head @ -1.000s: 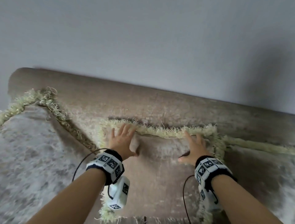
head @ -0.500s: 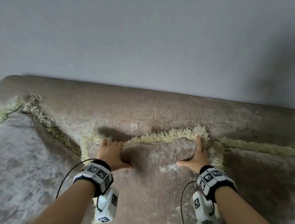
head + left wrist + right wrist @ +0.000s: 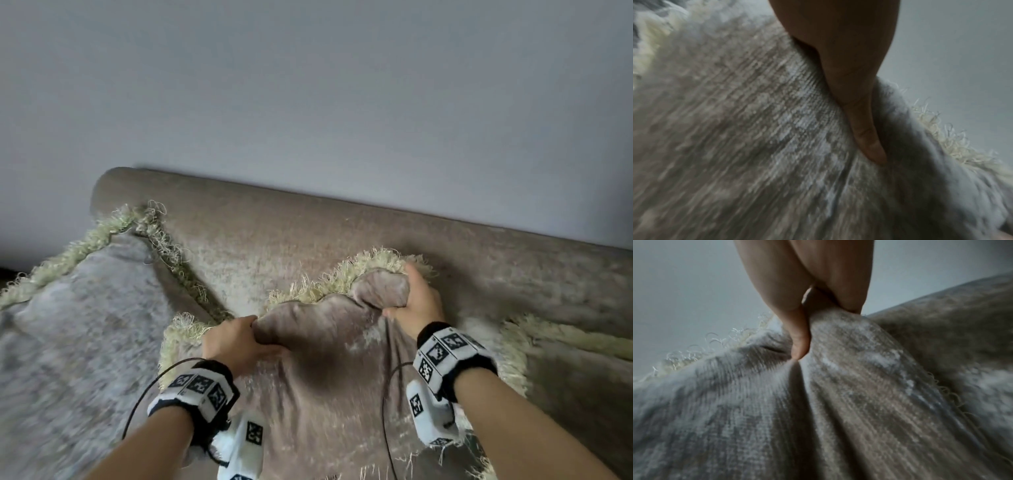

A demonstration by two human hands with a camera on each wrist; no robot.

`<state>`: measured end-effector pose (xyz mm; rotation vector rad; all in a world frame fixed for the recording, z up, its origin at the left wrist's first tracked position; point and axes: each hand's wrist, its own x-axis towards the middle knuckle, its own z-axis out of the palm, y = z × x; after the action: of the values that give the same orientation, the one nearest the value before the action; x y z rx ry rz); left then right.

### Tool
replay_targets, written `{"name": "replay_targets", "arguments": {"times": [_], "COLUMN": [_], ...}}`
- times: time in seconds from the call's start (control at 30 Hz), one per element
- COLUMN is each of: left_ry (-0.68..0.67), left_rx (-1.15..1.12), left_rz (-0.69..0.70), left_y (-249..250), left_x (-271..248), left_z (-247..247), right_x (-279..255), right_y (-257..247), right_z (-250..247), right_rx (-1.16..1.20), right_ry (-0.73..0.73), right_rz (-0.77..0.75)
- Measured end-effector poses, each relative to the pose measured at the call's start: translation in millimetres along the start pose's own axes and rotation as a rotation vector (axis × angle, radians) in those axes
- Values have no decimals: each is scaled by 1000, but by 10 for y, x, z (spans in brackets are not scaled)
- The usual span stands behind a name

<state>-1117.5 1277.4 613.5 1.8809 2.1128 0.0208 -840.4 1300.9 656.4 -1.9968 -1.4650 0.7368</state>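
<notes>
A: Logging progress: grasp made, lift barely begun; shaking out and resetting judged outstanding.

B: Items, largest first?

A: Plain pale grey wall (image 3: 308, 85), behind the long brown velvet sofa backrest (image 3: 342, 226). Grey plush cushion with cream fringe (image 3: 68, 342), leaning on the backrest's left end. Taupe woven cushion with cream fringe (image 3: 325, 377), against the backrest's middle. Left hand (image 3: 236, 342), right hand (image 3: 418, 301): apart, each clenched on the taupe cushion's top edge.

place: home, likely a living room | evidence: plush taupe sofa back (image 3: 342, 233); fringed cushion (image 3: 325, 377) against it; second cushion (image 3: 85, 325) just beside, with the same cream fringe; plain pale wall (image 3: 308, 85) behind
</notes>
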Motion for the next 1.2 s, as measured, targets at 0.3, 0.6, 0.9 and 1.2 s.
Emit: {"name": "replay_targets", "arguments": {"times": [0.3,0.6,0.9,1.2], "left_ry": [-43,-219,-67,-16], "left_rx": [-278,-200,-232,-309], "left_rz": [-190,-33,-29,82], "left_y": [-662,-704,-380,-27], "left_x": [-38,246,259,176], "left_z": [387,464,531,278], "right_x": [82,185,54,-76], "right_y": [-465,458,716,807], "right_z": [448,381,484,23], "right_rx": [-182,-349,-187,-144], "right_ry": [-58,-382,-446,-384], "right_rz": [-350,106,244,245]}}
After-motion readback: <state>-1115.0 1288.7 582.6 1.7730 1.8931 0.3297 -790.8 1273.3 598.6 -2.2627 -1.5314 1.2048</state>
